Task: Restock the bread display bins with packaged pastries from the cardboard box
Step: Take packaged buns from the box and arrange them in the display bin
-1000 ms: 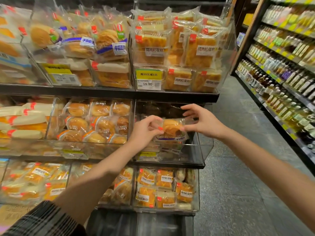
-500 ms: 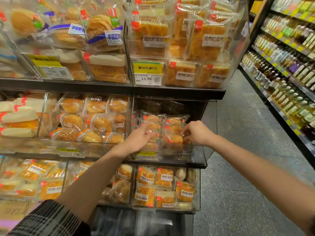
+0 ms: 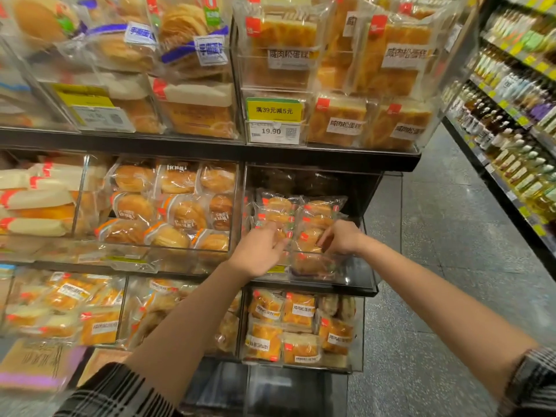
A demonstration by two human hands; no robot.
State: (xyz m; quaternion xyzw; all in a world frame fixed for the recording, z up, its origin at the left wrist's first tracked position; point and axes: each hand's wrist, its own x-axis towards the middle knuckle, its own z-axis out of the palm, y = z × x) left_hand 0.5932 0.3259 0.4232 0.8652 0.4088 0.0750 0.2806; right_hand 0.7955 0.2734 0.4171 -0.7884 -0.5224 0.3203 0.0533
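The clear bin (image 3: 365, 266) on the middle shelf, right side, holds stacked packaged pastries (image 3: 319, 209). One more packet (image 3: 311, 266) lies low at the bin's front. Both of my hands reach over the front wall into this bin. My left hand (image 3: 258, 251) rests with relaxed fingers against the left stack. My right hand (image 3: 341, 239) hangs over the right stack, its loosely spread fingertips touching a packet. Neither hand plainly grips anything. A brown cardboard box (image 3: 36, 365) shows blurred at the lower left.
Full bins of buns (image 3: 168, 206) sit to the left, cake packets (image 3: 301, 326) below and above. A price tag (image 3: 275, 120) reads 19.90. A grey tiled aisle (image 3: 436, 296) runs to the right, past shelves of bottles (image 3: 511, 115).
One second ago both hands held a packaged pastry in front of the bin. They lowered it into the bin, and now the fingers lie loosely on the stacked packets.
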